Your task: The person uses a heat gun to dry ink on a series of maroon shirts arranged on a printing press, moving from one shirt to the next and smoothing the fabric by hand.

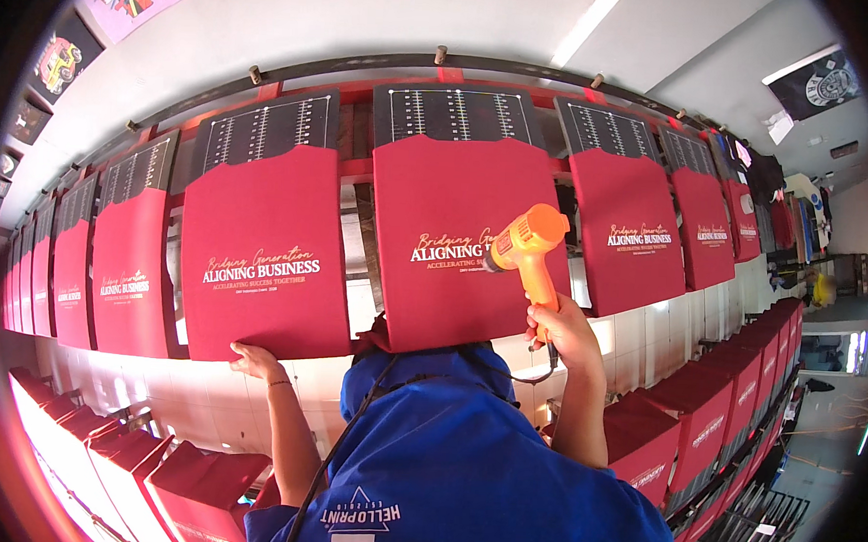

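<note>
My right hand [569, 337] is wrapped round the handle of an orange heat gun [533, 232]. The gun's dark nozzle points left over the printed chest of a red T-shirt [457, 194], hiding part of its white and gold lettering. That shirt lies flat over a black board with white ruler marks [457, 115]. At the lower edge of the neighbouring red shirt [262, 205] on the left, my left hand [254, 361] touches the board's rim with fingers stretched out. A dark cord [536, 374] hangs from the gun's handle.
More boards with printed red shirts, such as this one [629, 236], run in a row to both sides. A second row [703, 428] stands behind me. A dark rail [365, 69] runs along the boards' far side. A black metal rack [757, 525] stands at lower right.
</note>
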`<state>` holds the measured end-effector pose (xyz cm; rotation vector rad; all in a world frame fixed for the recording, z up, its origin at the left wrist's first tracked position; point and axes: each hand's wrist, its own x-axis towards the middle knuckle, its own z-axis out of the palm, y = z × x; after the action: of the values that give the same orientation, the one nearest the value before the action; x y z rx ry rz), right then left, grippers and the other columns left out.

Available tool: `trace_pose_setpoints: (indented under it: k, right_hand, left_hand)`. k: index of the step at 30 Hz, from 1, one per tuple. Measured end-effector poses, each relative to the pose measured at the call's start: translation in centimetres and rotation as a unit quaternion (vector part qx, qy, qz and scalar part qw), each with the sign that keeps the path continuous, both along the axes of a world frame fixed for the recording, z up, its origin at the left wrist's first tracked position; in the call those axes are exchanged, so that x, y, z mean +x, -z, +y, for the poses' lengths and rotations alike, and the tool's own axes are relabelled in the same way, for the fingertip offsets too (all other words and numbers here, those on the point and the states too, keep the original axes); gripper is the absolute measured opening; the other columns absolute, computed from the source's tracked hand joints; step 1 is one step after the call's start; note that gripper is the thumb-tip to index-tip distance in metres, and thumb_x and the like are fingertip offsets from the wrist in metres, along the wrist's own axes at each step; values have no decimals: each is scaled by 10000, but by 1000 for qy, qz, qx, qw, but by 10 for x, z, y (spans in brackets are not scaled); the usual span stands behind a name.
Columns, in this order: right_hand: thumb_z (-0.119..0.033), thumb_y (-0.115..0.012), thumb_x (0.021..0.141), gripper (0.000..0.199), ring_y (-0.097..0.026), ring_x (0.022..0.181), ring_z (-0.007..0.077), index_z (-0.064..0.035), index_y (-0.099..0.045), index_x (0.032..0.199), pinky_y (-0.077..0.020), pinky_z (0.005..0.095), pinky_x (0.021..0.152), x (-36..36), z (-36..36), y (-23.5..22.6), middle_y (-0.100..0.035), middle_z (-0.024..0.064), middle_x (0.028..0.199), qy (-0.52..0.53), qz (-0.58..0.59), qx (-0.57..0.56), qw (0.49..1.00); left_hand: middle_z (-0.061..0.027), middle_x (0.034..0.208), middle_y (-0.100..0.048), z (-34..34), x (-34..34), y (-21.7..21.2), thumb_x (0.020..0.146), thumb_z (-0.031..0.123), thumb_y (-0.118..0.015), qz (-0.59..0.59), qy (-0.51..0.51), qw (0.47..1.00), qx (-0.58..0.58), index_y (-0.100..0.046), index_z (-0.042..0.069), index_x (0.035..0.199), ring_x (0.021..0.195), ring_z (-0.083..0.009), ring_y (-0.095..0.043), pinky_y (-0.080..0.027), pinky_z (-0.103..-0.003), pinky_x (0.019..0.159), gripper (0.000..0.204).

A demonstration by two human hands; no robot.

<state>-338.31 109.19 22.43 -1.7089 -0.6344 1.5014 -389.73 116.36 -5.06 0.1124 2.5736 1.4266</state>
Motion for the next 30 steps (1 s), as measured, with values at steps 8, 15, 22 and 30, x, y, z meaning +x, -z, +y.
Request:
trace_pose_setpoints:
  k: [8, 15, 22, 30]
  right_hand:
    - [-129, -590, 904, 278, -598, 606, 141, -1, -534, 1145, -470, 265, 500, -4, 6, -3, -557, 36, 751, -15, 19, -8, 1000]
    - [-121, -589, 902, 274, -605, 610, 146, -2, -527, 1141, -464, 265, 489, -1, 13, 0, -558, 41, 763, -48, 21, -11, 999]
    - [-164, -603, 903, 225, -613, 608, 132, -28, -544, 1072, -468, 258, 502, -6, 15, 1, -564, 28, 769, -87, 16, 2, 996]
    - [-150, -623, 888, 246, -613, 601, 135, -4, -534, 1066, -479, 269, 498, -1, 15, 6, -564, 35, 771, -113, 17, 27, 993]
  left_hand:
    - [-350, 1159, -524, 2, 12, -14, 982, 479, -475, 25, 4, 999, -47, -338, -151, 1294, 1004, -430, -600, -526, -474, 863, 717]
    - [-335, 1169, -541, 8, 13, -31, 961, 556, -462, -27, -17, 997, -77, -336, -114, 1335, 1014, -426, -607, -531, -465, 851, 778]
    - [-328, 1187, -560, 7, 13, -28, 949, 594, -436, -13, -32, 994, -101, -345, -89, 1351, 1037, -443, -603, -510, -496, 873, 798]
    - [-329, 1125, -595, 8, 15, -33, 932, 609, -440, -9, -30, 990, -139, -375, -99, 1315, 984, -468, -618, -507, -505, 855, 807]
